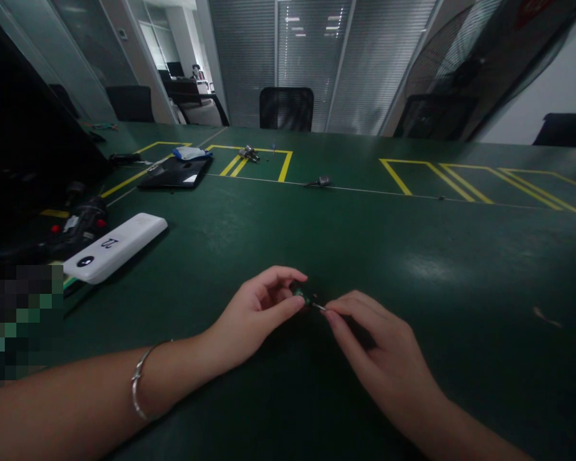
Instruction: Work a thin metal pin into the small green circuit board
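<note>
My left hand (256, 314) pinches a small dark part with a green band (299, 295) between thumb and forefinger, just above the green table (413, 243). A thin metal pin (318, 307) sticks out of that part toward my right hand (379, 349), whose thumb and forefinger close on the pin's tip. Both hands meet at the table's near middle. A silver bracelet (138, 384) circles my left wrist.
A white power bank (115, 247) lies to the left, beside a dark tool with red parts (79, 224). Farther back lie a black tablet (175, 173), a blue-white cloth (191, 153), small metal parts (248, 153) and another (320, 182). Black chairs (286, 107) line the far edge.
</note>
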Demonstrator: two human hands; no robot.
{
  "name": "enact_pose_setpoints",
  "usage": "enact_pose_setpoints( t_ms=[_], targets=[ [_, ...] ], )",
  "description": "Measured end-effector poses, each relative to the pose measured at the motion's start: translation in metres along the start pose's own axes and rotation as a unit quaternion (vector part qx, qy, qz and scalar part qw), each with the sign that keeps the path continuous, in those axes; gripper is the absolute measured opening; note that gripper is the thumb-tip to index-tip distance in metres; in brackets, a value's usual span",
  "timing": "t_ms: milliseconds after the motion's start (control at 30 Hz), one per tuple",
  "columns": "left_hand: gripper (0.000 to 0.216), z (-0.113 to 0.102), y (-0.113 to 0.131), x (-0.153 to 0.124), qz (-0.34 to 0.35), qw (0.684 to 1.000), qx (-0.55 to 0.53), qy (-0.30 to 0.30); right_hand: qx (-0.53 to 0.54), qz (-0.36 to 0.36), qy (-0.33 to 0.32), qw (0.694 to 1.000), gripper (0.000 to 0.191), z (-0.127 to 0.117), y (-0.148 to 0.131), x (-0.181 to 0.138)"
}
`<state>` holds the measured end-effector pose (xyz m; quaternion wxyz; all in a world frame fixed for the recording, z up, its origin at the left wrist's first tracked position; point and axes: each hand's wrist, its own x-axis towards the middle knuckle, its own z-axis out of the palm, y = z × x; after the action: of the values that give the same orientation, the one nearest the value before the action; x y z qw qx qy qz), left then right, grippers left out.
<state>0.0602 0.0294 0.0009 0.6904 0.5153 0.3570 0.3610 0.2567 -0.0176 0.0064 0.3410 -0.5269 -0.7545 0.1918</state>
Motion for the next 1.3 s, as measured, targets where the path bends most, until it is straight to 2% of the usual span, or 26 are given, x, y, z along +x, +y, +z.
enact_pose_setpoints(
  t_ms=[200,433,700,1033,1300],
  targets=[
    [0.018,0.0011,-0.0007,-0.0001,0.019,0.998,-0.045,-0.028,-0.004,0.002,-0.006,1.0,0.017,0.0003,0.0016,-0.0004],
    [0.017,-0.0011,0.0027,-0.0018,0.007,0.999,0.018,-0.043,-0.038,0.005,-0.015,0.999,0.02,0.0004,0.0026,-0.0009],
    [0.012,0.0017,0.0011,-0.0035,0.036,0.995,0.095,-0.008,-0.079,-0.012,-0.012,0.997,0.02,0.0023,0.0025,-0.0018],
    [0.011,0.0014,0.0046,0.0012,-0.03,0.999,-0.022,-0.033,-0.001,-0.011,-0.017,1.0,0.018,-0.0004,0.0005,-0.0012],
    [0.011,-0.0014,0.0019,0.0026,-0.027,0.998,-0.033,-0.054,0.03,-0.009,-0.009,0.999,0.017,-0.0003,-0.0006,-0.0006]
  ],
)
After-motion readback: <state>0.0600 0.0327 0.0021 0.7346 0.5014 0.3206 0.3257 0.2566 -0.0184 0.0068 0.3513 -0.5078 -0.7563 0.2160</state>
